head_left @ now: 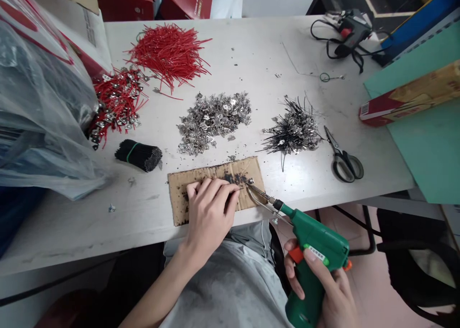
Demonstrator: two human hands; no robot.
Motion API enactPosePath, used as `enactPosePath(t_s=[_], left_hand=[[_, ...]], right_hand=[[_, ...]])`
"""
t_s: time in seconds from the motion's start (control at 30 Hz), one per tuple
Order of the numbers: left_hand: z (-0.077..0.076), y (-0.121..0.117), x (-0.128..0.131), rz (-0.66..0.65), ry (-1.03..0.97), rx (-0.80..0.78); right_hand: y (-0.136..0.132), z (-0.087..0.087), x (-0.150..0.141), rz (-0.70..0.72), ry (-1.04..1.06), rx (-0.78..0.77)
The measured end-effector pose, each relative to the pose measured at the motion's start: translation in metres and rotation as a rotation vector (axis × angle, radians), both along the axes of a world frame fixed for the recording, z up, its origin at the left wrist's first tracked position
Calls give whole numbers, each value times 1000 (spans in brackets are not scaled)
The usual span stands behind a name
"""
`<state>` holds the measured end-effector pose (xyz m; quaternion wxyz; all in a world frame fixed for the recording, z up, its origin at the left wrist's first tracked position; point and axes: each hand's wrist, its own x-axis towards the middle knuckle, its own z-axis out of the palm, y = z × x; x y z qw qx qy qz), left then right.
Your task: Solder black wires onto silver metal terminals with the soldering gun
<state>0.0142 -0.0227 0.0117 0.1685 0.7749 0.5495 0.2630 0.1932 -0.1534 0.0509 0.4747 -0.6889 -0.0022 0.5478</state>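
My left hand [210, 212] rests on a scorched piece of cardboard [179, 194] at the table's front edge, fingers pressed together pinching a thin wire with a small metal terminal [249, 181] at its end. My right hand [323, 285] grips a green soldering gun [316, 251] below the table edge, a finger on its orange trigger. The gun's metal tip [257, 191] touches the terminal on the cardboard.
Behind the cardboard lie a pile of metal terminals [213, 119], a heap of black wires with terminals [293, 131], scissors [343, 158], a black wire bundle [138, 154], red wires [168, 52] and red terminated wires [117, 103]. A plastic bag [39, 93] crowds the left; another black tool [350, 31] lies far right.
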Motion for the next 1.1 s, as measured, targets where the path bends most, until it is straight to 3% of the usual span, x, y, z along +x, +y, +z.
enactPosePath(t_s=[0.67, 1.1], left_hand=[[-2, 1, 10, 28, 23, 12], [-3, 2, 10, 37, -1, 25]], right_hand=[[7, 8, -12, -141, 29, -27], [2, 6, -11, -84, 5, 10]])
